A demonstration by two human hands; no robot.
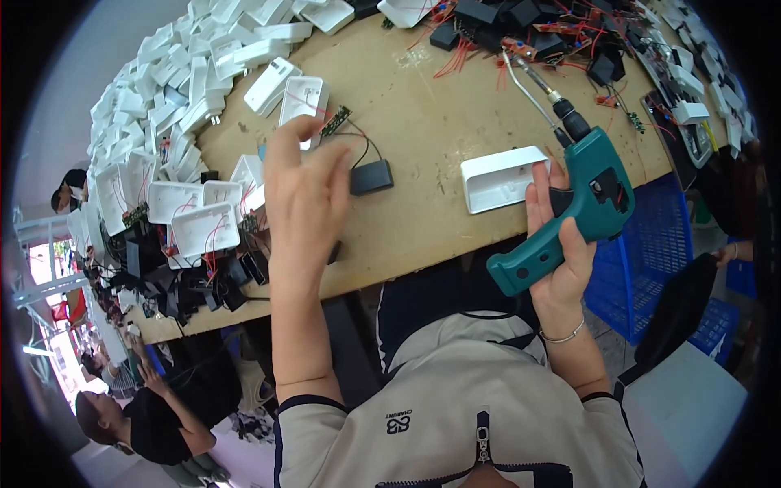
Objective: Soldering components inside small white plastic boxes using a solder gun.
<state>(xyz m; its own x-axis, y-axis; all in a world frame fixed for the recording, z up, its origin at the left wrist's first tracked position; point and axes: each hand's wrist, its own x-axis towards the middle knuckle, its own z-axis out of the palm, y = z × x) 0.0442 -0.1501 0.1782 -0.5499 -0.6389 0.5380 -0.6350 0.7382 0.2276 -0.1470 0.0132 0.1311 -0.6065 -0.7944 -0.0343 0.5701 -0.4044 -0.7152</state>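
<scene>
My right hand [561, 268] is wrapped round the handle of a teal soldering gun [604, 183]. Its metal tip and thin curved feed tube point toward the far side of the table. Beside my right fingertips lies a white plastic case half [498, 183], hollow side up. My left hand [309, 183] hovers over the table, slightly blurred, its bent fingers apart. Close to its fingertips is a small green circuit board [334, 121]; whether they touch it is unclear. Dark wires run from the board to a black box [372, 177]. Behind that hand sits another white case half [307, 96], partly hidden.
White case parts [175, 89] are heaped at the far left. Nearer are white trays [206, 230] with boards and red wires, and black boxes. More black boxes [488, 12] and wires lie at the back right. Blue crates [643, 260] stand right of the table; another person [150, 423] is lower left.
</scene>
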